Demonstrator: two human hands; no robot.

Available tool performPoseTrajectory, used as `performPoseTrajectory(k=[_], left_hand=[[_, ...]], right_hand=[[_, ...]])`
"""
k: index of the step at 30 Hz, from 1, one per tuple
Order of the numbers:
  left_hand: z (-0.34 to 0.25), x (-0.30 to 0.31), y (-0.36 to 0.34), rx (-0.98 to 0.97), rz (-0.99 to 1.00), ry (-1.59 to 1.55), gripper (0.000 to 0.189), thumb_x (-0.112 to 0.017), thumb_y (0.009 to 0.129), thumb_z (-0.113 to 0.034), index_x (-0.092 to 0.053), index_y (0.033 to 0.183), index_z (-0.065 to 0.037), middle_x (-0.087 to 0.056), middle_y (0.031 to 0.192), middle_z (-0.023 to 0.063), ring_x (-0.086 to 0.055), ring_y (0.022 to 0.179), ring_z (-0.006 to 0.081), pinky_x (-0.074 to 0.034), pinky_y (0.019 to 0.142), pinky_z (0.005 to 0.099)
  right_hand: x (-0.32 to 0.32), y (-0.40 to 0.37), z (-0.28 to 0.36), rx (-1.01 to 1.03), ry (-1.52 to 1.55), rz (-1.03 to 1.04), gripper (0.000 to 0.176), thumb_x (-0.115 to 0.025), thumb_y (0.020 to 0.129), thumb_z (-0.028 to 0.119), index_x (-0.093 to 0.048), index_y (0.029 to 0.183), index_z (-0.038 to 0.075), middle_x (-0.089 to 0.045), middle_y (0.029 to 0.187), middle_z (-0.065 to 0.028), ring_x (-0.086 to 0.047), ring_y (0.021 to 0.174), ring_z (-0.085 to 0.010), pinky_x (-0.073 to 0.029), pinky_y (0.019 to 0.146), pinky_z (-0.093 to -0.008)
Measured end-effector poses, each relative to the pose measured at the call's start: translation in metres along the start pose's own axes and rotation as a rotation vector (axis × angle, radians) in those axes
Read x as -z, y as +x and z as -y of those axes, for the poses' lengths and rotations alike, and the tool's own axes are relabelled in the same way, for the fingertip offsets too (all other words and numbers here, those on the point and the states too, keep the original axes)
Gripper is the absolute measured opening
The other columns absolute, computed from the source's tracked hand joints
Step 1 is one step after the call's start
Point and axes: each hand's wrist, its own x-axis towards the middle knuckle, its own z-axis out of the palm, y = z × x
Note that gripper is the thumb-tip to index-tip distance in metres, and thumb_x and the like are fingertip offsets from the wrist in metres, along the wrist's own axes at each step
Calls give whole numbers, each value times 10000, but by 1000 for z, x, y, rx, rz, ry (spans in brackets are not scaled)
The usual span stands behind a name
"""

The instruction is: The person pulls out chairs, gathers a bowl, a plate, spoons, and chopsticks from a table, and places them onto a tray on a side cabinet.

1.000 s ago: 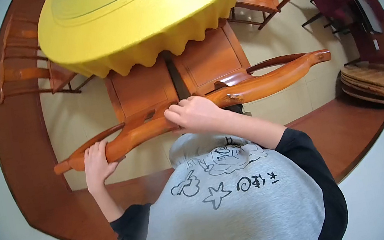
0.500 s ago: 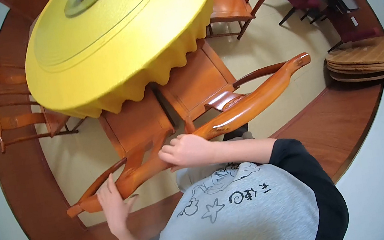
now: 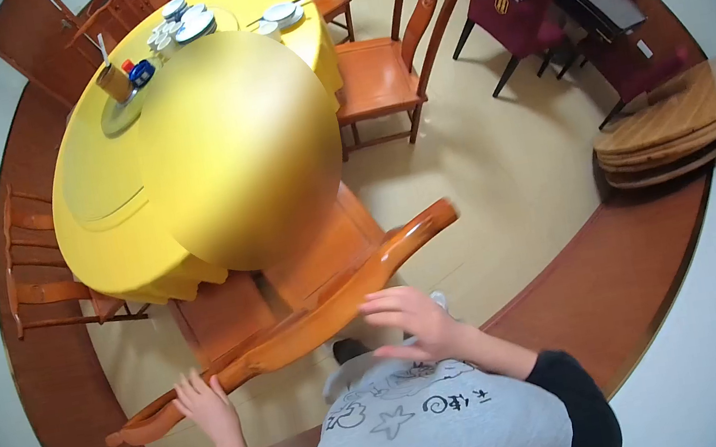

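Evidently holding nothing in the right grip (image 3: 420,318), released with fingers spread, just beside the top rail of the right wooden chair (image 3: 329,249). Reaching the left grip (image 3: 212,413) to the top rail of the left wooden chair (image 3: 218,313), with fingers extended rather than wrapped around; likely touching lightly, but impossible to tell for certain. Facing the backs of both chairs, set side by side, with seats turned toward the yellow-covered round desk (image 3: 107,263) and partly hidden by its cloth. Judging by the solid-looking wood, probably fairly heavy, stiff and sturdy, perhaps slippery where glossy. Best to take hold of one chair at a time, near both ends of its thick top rail, with thumbs hooked underneath, keeping fingers clear of the join between the backs.
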Motion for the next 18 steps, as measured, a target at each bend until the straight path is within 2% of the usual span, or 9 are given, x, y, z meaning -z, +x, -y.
performPoseTrajectory(k=[1,3,5,9,11,13,15,17,18], left_hand=[[-44,24,5,12,-2,-5,289,-505,796,-114,-478,1069,-23,-463,1108,160,-399,1070,314,-290,910,402],[-135,76,26,-127,-85,-452,349,-514,792,-132,-445,1111,-10,-441,1144,159,-387,1094,306,-269,934,418],[-215,110,39,-270,47,-866,421,-533,782,-155,-405,1156,-10,-426,1171,156,-371,1122,302,-248,958,421],[-344,136,55,-507,191,-752,489,-497,803,-187,-323,1235,-39,-365,1245,145,-278,1203,285,-201,989,412],[-345,126,48,-518,262,-646,538,-494,809,-259,-290,1251,-29,-318,1275,156,-245,1215,297,-192,987,431],[-355,128,56,-455,520,-471,603,-510,796,-320,-273,1254,-8,-293,1283,179,-237,1211,325,-190,980,451],[-389,156,79,-430,613,-136,679,-554,762,-346,-255,1259,6,-266,1294,189,-232,1207,341,-200,968,467],[-439,186,116,-452,485,-142,664,-582,756,-287,-262,1259,5,-307,1276,185,-273,1190,326,-228,961,439],[-463,190,137,-453,422,-507,636,-583,758,-255,-278,1251,8,-337,1258,185,-303,1175,319,-246,956,414]], right_hand=[[33,-25,-15,-64,-1,-92,448,-671,675,199,-482,1049,40,-496,1095,-129,-476,1013,-277,-387,848,-381],[91,-62,-39,-102,-27,-160,459,-685,660,171,-479,1048,35,-516,1059,-125,-492,985,-279,-402,827,-362],[125,-86,-54,-412,10,-253,470,-687,663,164,-472,1059,29,-521,1045,-133,-492,978,-288,-404,821,-355],[192,-101,-83,-479,-178,-144,511,-684,674,196,-447,1092,19,-541,1016,-119,-530,924,-264,-418,798,-341],[188,-113,-83,-489,-173,-122,542,-679,685,215,-423,1118,13,-544,1024,-110,-540,917,-244,-424,790,-332],[199,-117,-104,-574,8,-164,570,-669,701,219,-389,1148,4,-540,1035,-112,-535,930,-233,-422,802,-330],[236,-109,-145,-593,69,-149,587,-658,718,214,-357,1171,-8,-531,1046,-118,-526,943,-222,-412,826,-326],[270,-97,-186,-633,148,-165,581,-648,729,192,-344,1179,-14,-513,1067,-129,-513,960,-222,-399,848,-323],[286,-84,-204,-649,225,-180,569,-640,736,177,-342,1180,-18,-502,1077,-132,-507,966,-224,-394,852,-324]])
